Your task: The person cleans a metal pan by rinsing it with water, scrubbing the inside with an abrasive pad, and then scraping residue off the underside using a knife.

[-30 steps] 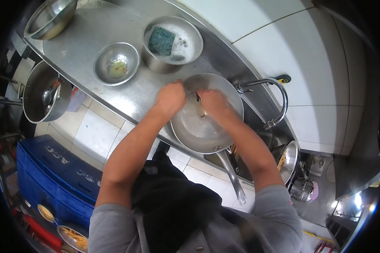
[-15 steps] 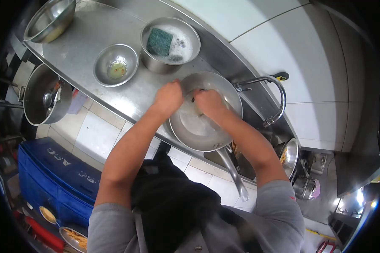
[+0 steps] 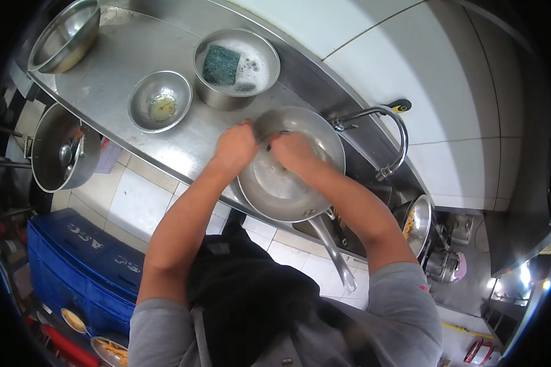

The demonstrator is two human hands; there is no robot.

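Observation:
A wide metal pan (image 3: 281, 196) with a long handle rests over the counter and sink edge. My left hand (image 3: 237, 145) is closed on the pan's left rim. Inside the pan, my right hand (image 3: 292, 150) is closed around something small and dark, mostly hidden by the fingers. Left of the pan stands a metal pot (image 3: 223, 98) of foamy water, in which a green scouring pad (image 3: 221, 65) floats. A small metal bowl (image 3: 139, 104) with a little yellowish liquid sits farther left.
A curved faucet (image 3: 403, 137) rises right of the pan. The metal counter (image 3: 116, 49) holds a large bowl (image 3: 73, 30) at its far left. Below are a deep pot (image 3: 46, 153) with utensils and a blue container (image 3: 86, 263). A bowl of food (image 3: 421, 223) stands at the right.
The view has shifted slightly, so the counter items appear a little lower and farther left. My right hand has moved slightly within the pan, while my left hand stays at the rim.

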